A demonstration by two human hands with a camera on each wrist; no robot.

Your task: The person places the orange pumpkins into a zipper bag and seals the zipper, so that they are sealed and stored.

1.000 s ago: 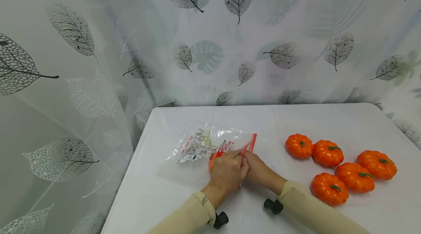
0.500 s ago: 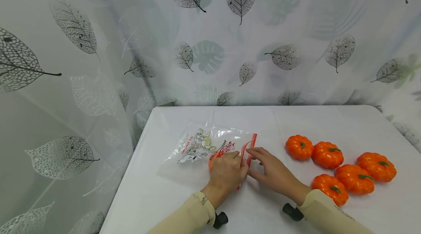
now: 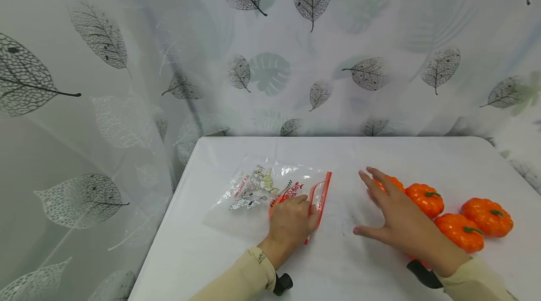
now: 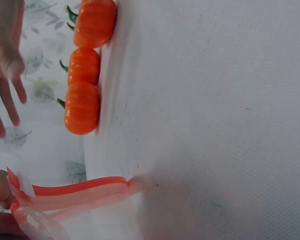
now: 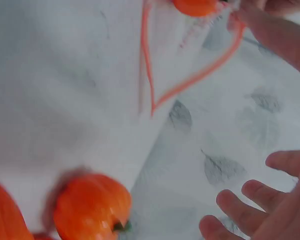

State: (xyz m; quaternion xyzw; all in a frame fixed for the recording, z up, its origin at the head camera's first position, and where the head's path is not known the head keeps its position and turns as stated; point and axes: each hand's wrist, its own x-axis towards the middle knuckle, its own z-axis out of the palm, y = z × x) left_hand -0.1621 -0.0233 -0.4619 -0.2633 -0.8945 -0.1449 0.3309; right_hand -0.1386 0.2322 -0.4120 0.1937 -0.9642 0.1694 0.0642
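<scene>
A clear plastic zip bag (image 3: 259, 183) with a cartoon print and a red zip edge (image 3: 325, 195) lies on the white table. My left hand (image 3: 289, 226) pinches the bag near its zip edge, lifting the upper layer. In the right wrist view the mouth gapes in a V between two red strips (image 5: 200, 76). An orange patch (image 5: 195, 6) shows at the bag, partly hidden by the left hand in the head view. My right hand (image 3: 405, 226) is held above the table with fingers spread, holding nothing, over the nearest orange pumpkins (image 3: 424, 199).
More shiny orange pumpkins with green stems, such as one pumpkin (image 3: 486, 216) at the far right, stand grouped on the table (image 3: 338, 150). One of them is mostly hidden behind the right wrist. A leaf-patterned curtain (image 3: 270, 104) hangs behind and to the left.
My right hand has let go of the zip edge and moved right to the pumpkins, fingers spreading. The left hand keeps its hold, and the bag stays in place.
</scene>
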